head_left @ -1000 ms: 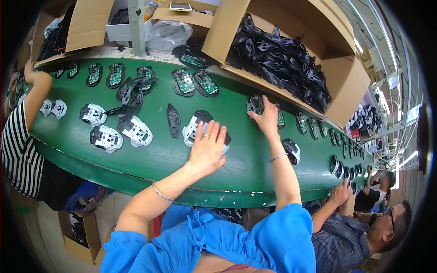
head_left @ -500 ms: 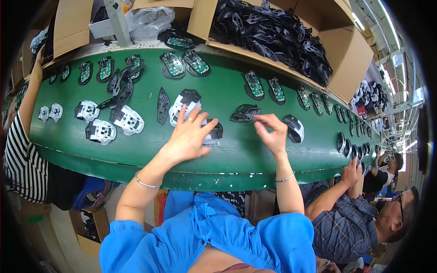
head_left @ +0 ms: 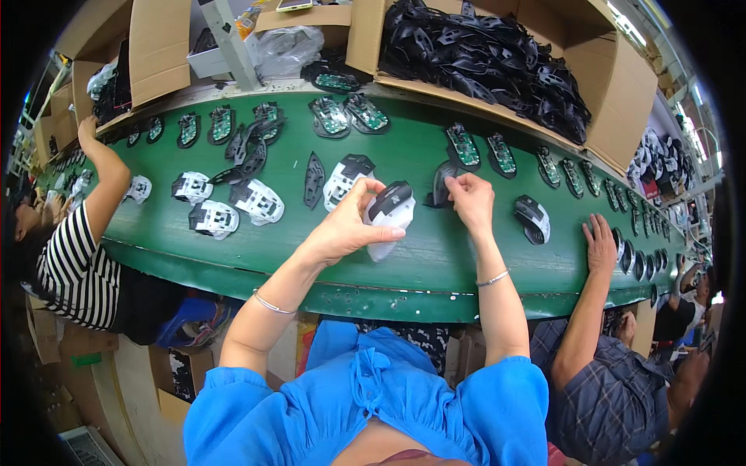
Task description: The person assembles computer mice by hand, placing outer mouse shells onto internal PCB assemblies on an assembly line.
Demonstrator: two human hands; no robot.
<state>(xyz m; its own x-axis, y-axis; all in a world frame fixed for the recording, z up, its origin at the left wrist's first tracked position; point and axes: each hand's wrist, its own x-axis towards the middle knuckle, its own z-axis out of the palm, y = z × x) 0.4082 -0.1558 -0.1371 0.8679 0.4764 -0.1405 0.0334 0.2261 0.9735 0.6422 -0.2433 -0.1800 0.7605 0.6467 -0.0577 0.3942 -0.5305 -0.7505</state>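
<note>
My left hand point(head_left: 342, 231) is closed around a black-and-white computer mouse shell point(head_left: 395, 203), lifted above the green work surface and tilted. To its right, my right hand point(head_left: 471, 200) pinches a thin black curved plastic side piece point(head_left: 440, 186), held apart from the shell. Just behind my left hand lies another white shell with a black end point(head_left: 350, 175). A flat black side piece point(head_left: 313, 180) rests left of that shell. Right of my right hand sits a black-and-white mouse shell point(head_left: 533, 219).
Mouse bases with green circuit boards point(head_left: 464, 146) line the far side of the green table point(head_left: 311, 260). Several white shells point(head_left: 256, 200) lie at the left. Behind stands a cardboard box point(head_left: 622, 101) full of black plastic parts point(head_left: 482, 66). Co-workers' arms point(head_left: 594, 287) reach in on both sides.
My left hand has picked the mouse shell up off the table. The right fingers have closed on the black side piece. At the right, a co-worker's hand now lies on the table.
</note>
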